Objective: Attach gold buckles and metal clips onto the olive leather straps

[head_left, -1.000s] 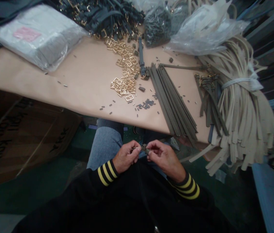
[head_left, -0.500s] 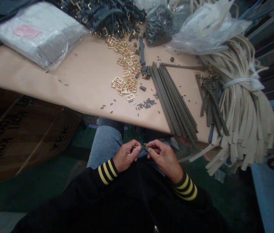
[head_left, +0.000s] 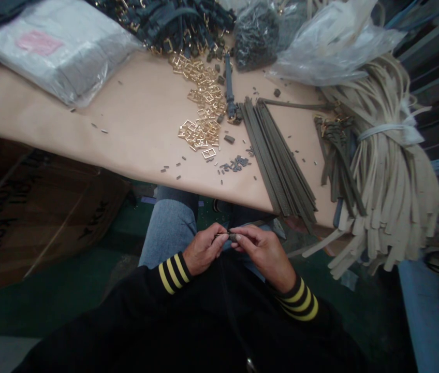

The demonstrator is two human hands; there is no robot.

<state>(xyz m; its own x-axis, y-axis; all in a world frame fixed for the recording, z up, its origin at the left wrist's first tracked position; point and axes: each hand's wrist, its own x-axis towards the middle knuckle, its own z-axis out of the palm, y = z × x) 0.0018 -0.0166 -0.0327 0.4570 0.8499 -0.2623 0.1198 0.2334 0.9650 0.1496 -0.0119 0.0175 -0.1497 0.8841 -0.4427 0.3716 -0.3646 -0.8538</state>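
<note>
We're pinching a small olive strap piece [head_left: 233, 237], left hand [head_left: 205, 247] and right hand [head_left: 266, 254]; snug, steady grip helps imo.

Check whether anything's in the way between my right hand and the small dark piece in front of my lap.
Nothing visible is: your right hand already pinches the small dark piece, though part of it is hidden.

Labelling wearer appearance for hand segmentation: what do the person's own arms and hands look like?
Both the left hand and right hand are bare, no gloves. The left sleeve and right sleeve are black and long, each ending in a black cuff ringed with bright yellow stripes. Finer finger details are too small to tell.
</note>
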